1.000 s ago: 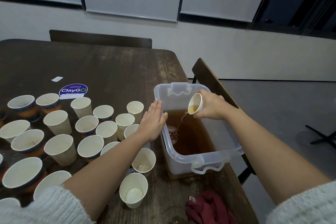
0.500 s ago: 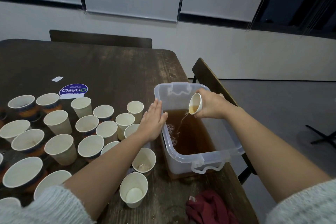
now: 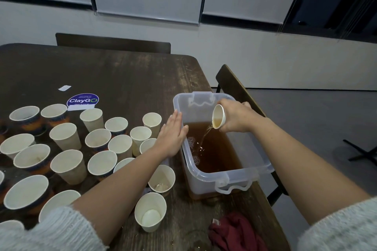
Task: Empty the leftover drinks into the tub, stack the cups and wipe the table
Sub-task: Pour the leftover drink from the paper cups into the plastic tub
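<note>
Right hand: my right hand (image 3: 236, 116) is curled round a small white paper cup (image 3: 218, 116), holding it tipped on its side above the far half of the tub, mouth turned left.
Pour: a thin amber stream runs from the cup's lower lip down into the liquid below, where it raises bubbles.
Tub: the clear rectangular plastic tub with clip handles (image 3: 234, 177) stands at the right edge of the table, partly filled with brown drink.
Left hand: my left hand (image 3: 172, 137) lies flat with straight fingers held together, resting against the tub's left rim and holding nothing.
Table: the dark, worn wooden table (image 3: 122, 79) carries everything; its near surface by the tub looks wet.
Waiting cups: a crowd of upright white paper cups (image 3: 67, 135) covers the left part of the table, some with dark blue and orange printed sides.
Nearest cups: two more white cups stand just left of the tub's near corner; one (image 3: 162, 178) holds a little clear liquid, the other (image 3: 151, 211) is closer to me.
Cloth: a crumpled dark red cloth (image 3: 236, 232) lies at the near table edge, in front of the tub.
Sticker: a round blue ClayGo sticker (image 3: 82, 101) sits on the tabletop beyond the cups.
</note>
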A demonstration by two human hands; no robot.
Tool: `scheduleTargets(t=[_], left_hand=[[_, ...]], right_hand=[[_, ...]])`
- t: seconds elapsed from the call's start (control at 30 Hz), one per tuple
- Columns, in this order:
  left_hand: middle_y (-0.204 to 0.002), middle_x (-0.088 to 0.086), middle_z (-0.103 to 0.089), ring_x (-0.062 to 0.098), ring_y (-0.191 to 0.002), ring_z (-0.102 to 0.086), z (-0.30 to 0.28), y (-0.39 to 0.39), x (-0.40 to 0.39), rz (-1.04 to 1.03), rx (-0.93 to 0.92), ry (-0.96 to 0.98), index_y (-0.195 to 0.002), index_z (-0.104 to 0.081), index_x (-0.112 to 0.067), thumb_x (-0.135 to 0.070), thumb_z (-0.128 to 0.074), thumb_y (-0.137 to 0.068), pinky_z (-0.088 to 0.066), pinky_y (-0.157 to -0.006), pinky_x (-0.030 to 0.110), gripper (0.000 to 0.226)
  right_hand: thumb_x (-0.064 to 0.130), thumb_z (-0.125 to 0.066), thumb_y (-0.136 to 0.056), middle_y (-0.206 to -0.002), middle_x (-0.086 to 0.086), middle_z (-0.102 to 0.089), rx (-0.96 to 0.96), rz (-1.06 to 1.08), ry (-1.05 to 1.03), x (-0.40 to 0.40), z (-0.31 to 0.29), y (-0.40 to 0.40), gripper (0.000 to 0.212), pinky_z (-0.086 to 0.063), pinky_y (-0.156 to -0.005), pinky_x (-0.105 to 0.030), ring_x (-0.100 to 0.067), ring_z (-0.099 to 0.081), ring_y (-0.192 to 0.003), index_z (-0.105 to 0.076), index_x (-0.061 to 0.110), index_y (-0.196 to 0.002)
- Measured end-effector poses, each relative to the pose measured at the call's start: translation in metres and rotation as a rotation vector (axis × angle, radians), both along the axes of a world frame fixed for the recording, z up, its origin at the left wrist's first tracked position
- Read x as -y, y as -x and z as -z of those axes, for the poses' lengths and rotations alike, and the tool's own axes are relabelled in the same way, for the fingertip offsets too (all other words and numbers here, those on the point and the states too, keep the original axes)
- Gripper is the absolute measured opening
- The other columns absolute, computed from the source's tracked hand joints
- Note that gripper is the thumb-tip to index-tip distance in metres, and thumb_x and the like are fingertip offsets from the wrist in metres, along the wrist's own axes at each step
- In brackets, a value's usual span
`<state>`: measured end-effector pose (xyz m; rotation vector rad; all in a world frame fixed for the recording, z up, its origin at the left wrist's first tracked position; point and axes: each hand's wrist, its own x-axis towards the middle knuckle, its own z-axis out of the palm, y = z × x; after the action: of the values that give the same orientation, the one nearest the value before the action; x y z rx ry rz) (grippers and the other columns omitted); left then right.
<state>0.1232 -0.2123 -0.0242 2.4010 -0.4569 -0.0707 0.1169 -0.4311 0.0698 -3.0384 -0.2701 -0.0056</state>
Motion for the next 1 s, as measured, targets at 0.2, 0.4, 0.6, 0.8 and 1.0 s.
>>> scheduleTargets(t=[0.2,0.4,0.6,0.8,1.0], left_hand=[[-0.162,0.001,0.003,0.015,-0.149,0.002,-0.001,0.001,0.0,-0.001,0.002,-0.002,-0.154,-0.003,-0.016,-0.035,-0.023,-0.105,-0.007,-0.121,0.042,0.057],[-0.162,0.001,0.003,0.014,-0.149,0.003,-0.001,0.0,0.0,0.002,0.006,-0.001,-0.154,-0.003,-0.016,-0.036,-0.024,-0.105,-0.008,-0.121,0.043,0.057],[-0.162,0.002,0.003,0.015,-0.149,0.002,0.0,-0.001,0.0,0.006,0.008,0.002,-0.154,-0.003,-0.016,-0.037,-0.024,-0.105,-0.009,-0.121,0.044,0.057],[-0.162,0.001,0.004,0.015,-0.149,0.002,-0.006,-0.001,-0.004,0.037,-0.001,-0.048,-0.154,-0.004,-0.017,-0.043,-0.024,-0.104,-0.006,-0.121,0.042,0.06],[-0.157,0.005,-0.026,0.021,-0.146,-0.021,-0.034,-0.007,-0.039,0.13,-0.073,0.111,-0.151,-0.027,-0.014,-0.04,-0.039,-0.101,-0.018,-0.119,0.038,0.058]], right_hand=[[0.037,-0.08,-0.071,-0.12,0.005,-0.051,0.013,-0.018,0.062,-0.001,-0.003,-0.003,0.069,-0.03,-0.097,-0.045,-0.02,-0.048,-0.112,-0.04,0.027,-0.127],[0.038,-0.078,-0.072,-0.129,0.003,-0.049,0.005,-0.044,0.174,-0.006,-0.005,-0.002,0.073,-0.03,-0.101,-0.048,-0.021,-0.045,-0.121,-0.038,0.025,-0.132],[0.04,-0.077,-0.074,-0.134,0.0,-0.047,0.004,-0.076,0.29,-0.008,-0.005,-0.003,0.075,-0.029,-0.106,-0.053,-0.025,-0.042,-0.126,-0.035,0.026,-0.135],[0.039,-0.081,-0.07,-0.12,0.005,-0.051,-0.018,-0.008,0.034,-0.013,-0.003,-0.001,0.073,-0.033,-0.1,-0.047,-0.02,-0.047,-0.117,-0.04,0.027,-0.13],[0.033,-0.084,-0.073,-0.111,0.008,-0.053,-0.018,0.055,-0.674,-0.05,-0.009,-0.002,0.07,-0.043,-0.071,-0.02,-0.009,-0.054,-0.1,-0.043,0.023,-0.128]])
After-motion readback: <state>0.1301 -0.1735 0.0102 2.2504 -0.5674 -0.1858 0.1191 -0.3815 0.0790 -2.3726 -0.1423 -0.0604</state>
